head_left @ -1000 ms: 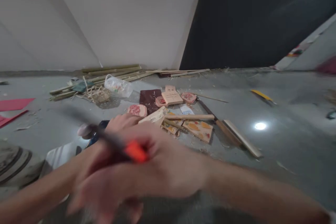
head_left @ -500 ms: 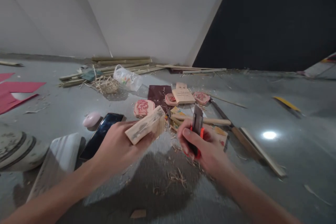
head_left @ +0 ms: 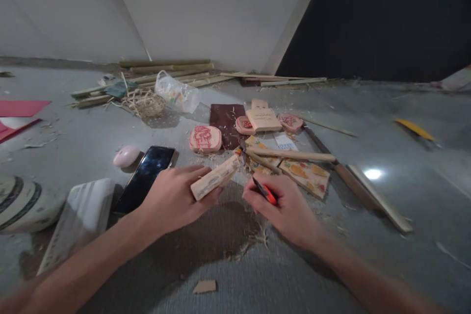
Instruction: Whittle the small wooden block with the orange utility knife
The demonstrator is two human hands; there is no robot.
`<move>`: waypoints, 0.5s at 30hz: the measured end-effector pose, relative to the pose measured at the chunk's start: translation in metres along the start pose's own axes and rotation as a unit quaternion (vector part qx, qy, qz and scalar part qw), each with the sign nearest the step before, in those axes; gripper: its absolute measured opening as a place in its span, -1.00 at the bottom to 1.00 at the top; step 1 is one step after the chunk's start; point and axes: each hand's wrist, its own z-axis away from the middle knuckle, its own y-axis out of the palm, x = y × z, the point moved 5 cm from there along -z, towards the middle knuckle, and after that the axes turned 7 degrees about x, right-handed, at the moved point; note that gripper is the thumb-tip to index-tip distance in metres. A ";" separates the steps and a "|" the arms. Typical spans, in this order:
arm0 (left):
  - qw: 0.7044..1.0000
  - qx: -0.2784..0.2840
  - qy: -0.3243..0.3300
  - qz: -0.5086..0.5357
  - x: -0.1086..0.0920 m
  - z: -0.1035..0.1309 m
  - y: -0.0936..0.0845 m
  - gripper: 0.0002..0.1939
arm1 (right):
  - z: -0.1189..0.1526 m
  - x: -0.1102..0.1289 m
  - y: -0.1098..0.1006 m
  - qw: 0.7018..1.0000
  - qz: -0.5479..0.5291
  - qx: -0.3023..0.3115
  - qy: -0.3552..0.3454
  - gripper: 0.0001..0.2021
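Note:
My left hand (head_left: 171,198) is closed round a pale wooden block (head_left: 215,176), tilted with its dark-marked edge facing up. Close by on the right, my right hand (head_left: 285,206) grips a red and black utility knife (head_left: 268,192), its blade end mostly hidden by the fingers. Knife and block are apart. Just beyond the hands lie a wooden-handled tool (head_left: 294,154) and a fruit-patterned sheet (head_left: 305,176). Rounded wooden pieces with red drawings, one at the left (head_left: 205,138) and one at the right (head_left: 290,122), lie further back near a wooden block with written lines (head_left: 263,120).
A phone (head_left: 147,174), a pink rounded object (head_left: 126,156) and a white slab (head_left: 86,206) lie left. Behind are a clear plastic cup (head_left: 176,92) and bamboo sticks (head_left: 165,66). On the right are a long wooden-handled tool (head_left: 349,186) and a yellow cutter (head_left: 414,129). Shavings litter the floor.
The utility knife has turned from upright to slanting lower in my right hand. My left hand has tipped the block slightly. The view has shifted a little.

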 end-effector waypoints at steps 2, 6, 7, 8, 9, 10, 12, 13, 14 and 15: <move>1.000 -0.003 0.019 0.001 0.006 -0.002 -0.002 -0.69 | 0.000 -0.002 0.001 1.000 0.008 0.004 -0.003 -0.68; 0.998 -0.016 0.059 -0.034 0.018 -0.006 -0.004 -0.67 | -0.001 -0.002 0.002 1.000 0.018 0.002 -0.012 -0.73; 0.997 -0.015 0.061 -0.044 0.020 -0.007 -0.004 -0.67 | -0.001 -0.002 0.002 1.000 0.020 -0.002 -0.014 -0.73; 0.997 -0.014 0.061 -0.051 0.021 -0.008 -0.005 -0.67 | -0.001 -0.002 0.001 1.000 0.022 -0.007 -0.017 -0.73; 0.997 -0.015 0.057 -0.053 0.020 -0.010 -0.007 -0.68 | -0.001 -0.001 0.000 0.999 0.025 -0.013 -0.018 -0.72; 0.998 -0.018 0.048 -0.048 0.018 -0.012 -0.009 -0.69 | -0.001 -0.001 -0.001 0.999 0.026 -0.022 -0.018 -0.71; 1.000 -0.023 0.015 -0.011 0.012 -0.017 -0.017 -0.71 | -0.001 -0.002 -0.004 0.999 0.020 -0.045 -0.013 -0.68; 0.999 -0.023 -0.016 0.030 0.009 -0.022 -0.022 -0.73 | 0.000 -0.003 -0.005 0.998 0.010 -0.058 -0.008 -0.67; 0.995 -0.016 -0.041 0.085 0.004 -0.027 -0.026 -0.74 | 0.001 -0.004 -0.006 0.997 -0.007 -0.075 -0.003 -0.65; 0.984 -0.016 -0.059 0.165 -0.001 -0.034 -0.029 -0.76 | 0.001 -0.006 -0.007 0.995 -0.031 -0.092 0.000 -0.65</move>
